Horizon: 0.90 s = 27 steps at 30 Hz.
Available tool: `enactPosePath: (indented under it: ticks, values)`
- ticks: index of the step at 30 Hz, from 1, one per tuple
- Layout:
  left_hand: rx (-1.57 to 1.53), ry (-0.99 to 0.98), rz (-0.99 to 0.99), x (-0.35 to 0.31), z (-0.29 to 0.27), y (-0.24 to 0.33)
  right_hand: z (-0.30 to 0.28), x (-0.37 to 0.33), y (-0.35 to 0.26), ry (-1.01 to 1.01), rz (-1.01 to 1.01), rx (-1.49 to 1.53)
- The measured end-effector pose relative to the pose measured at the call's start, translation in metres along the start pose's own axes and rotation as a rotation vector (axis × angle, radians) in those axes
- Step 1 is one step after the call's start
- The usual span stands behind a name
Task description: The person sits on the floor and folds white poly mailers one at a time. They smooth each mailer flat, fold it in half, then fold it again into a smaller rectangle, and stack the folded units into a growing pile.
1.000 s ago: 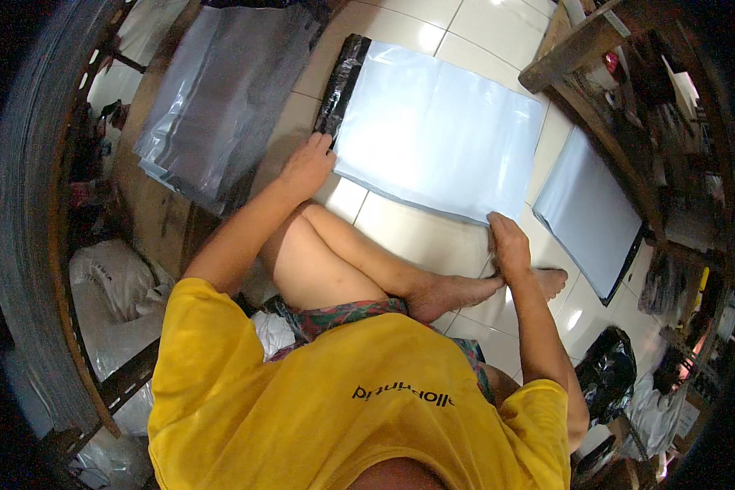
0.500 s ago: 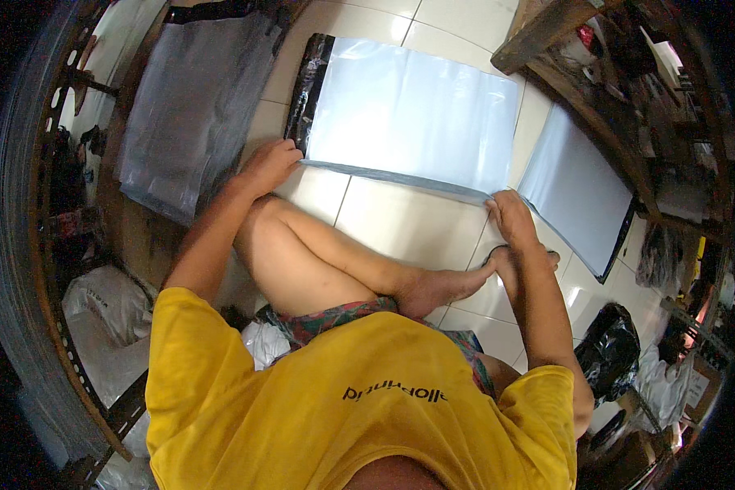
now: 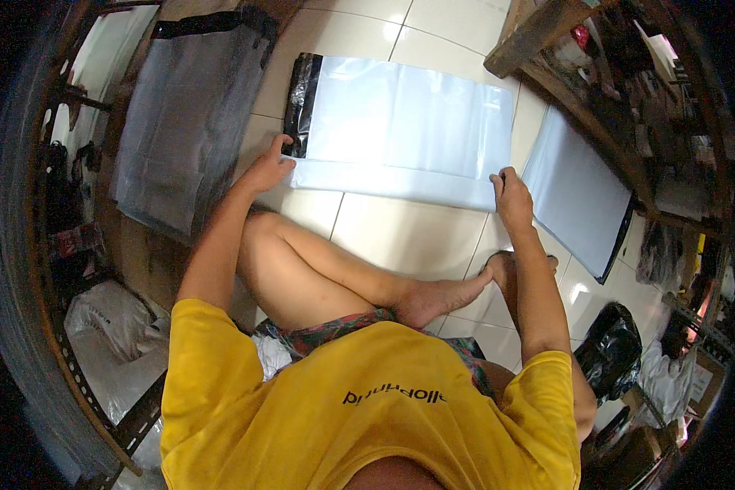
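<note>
A stack of pale, whitish plastic sheets [image 3: 416, 114] with a black band along its left end lies on the tiled floor ahead of my crossed legs. Along its near side runs a paler strip [image 3: 384, 180], with a straight crease between it and the rest. My left hand [image 3: 271, 167] pinches the strip's left end, beside the black band, its index finger curled above the thumb. At the right end, my right hand [image 3: 512, 198] grips the near corner between thumb and bent fingers. Exactly how many layers each hand holds is hidden.
A greyish stack of similar plastic sheets [image 3: 192, 122] lies at the left. Another pale sheet stack [image 3: 580, 188] with a black edge lies at the right, partly beneath a wooden frame [image 3: 539, 37]. A black plastic bag [image 3: 611, 347] stands right of my knee.
The near edge of the plastic has turned into a wide pale strip along the stack. My left hand has shifted slightly left and down; my right hand has moved slightly up.
</note>
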State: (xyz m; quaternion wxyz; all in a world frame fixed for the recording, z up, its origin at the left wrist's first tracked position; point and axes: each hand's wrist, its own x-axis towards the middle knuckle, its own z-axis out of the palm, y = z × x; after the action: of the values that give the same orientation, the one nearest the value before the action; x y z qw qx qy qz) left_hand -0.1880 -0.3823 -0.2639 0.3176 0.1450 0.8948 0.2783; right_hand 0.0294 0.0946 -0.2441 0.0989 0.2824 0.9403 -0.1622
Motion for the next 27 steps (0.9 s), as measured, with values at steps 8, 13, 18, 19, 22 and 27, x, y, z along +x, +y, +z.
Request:
enactPosePath:
  ticks: [8, 13, 18, 19, 22, 27]
  values:
    - [0.36, 0.219, -0.046, -0.002, 0.014, 0.021, 0.018, -0.046, -0.011, 0.191, -0.746, -0.397]
    - [0.59, 0.172, 0.584, -0.039, 0.016, 0.077, 0.016, -0.036, -0.022, 0.099, -0.656, -0.38]
    - [0.726, 0.028, 0.478, -0.042, 0.028, 0.085, 0.004, -0.027, -0.013, 0.006, -0.603, -0.273]
    - [0.715, 0.035, 0.429, -0.04, 0.025, 0.084, 0.0, -0.021, -0.005, -0.014, -0.6, -0.224]
    - [0.552, -0.015, 0.397, -0.014, 0.009, 0.074, -0.015, 0.003, 0.011, -0.132, -0.478, -0.016]
    - [0.303, -0.164, 0.164, 0.005, -0.019, 0.075, -0.03, 0.023, 0.021, -0.335, -0.204, 0.464]
